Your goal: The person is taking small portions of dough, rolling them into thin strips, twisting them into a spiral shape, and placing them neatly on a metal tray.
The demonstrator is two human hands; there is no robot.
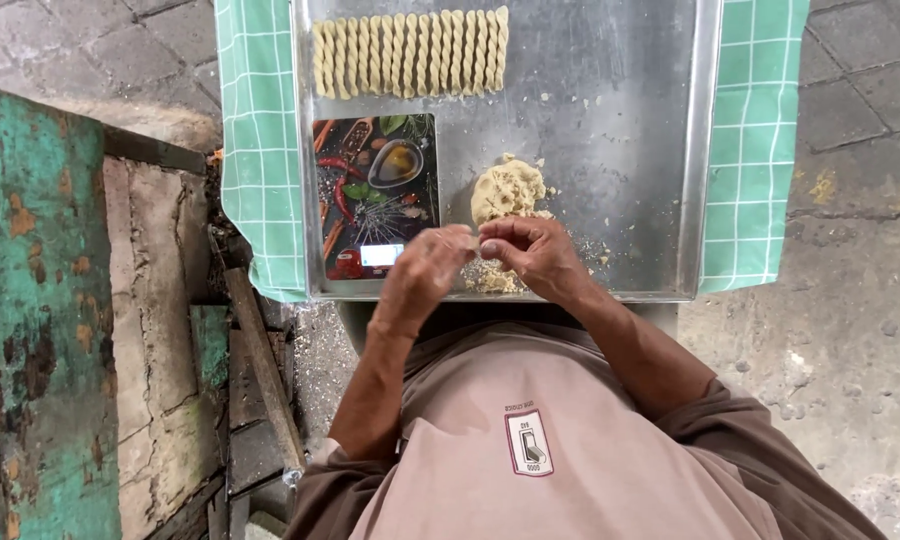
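- there is one big metal tray [610, 120], and it is the thing everything else is placed by.
- on the far part of the tray lies one row of twisted dough sticks [410, 52], side by side and touching. i count about sixteen, but they are small, so i am not sure.
- there is one lump of pale dough [507, 188] near the middle of the tray, closer to the near edge.
- there is one small pile of dough crumbs [490, 278] right by the near edge of the tray, under the hands.
- there is one flat kitchen scale [375, 190] on the left part of the tray, with a picture of spices and chillies on top and a small lit screen at its near end.
- there is one green checked cloth [755, 140] under the tray, and it shows on both sides.
- the left hand [428, 265] is over the near edge of the tray, beside the scale. its fingers are curled in and nearly closed.
- the right hand [535, 250] is just next to it, near the dough lump. its fingers are pinched together too.
- the fingertips of both hands meet on a tiny bit of dough [482, 245], which is mostly hidden, just on the near side of the lump.
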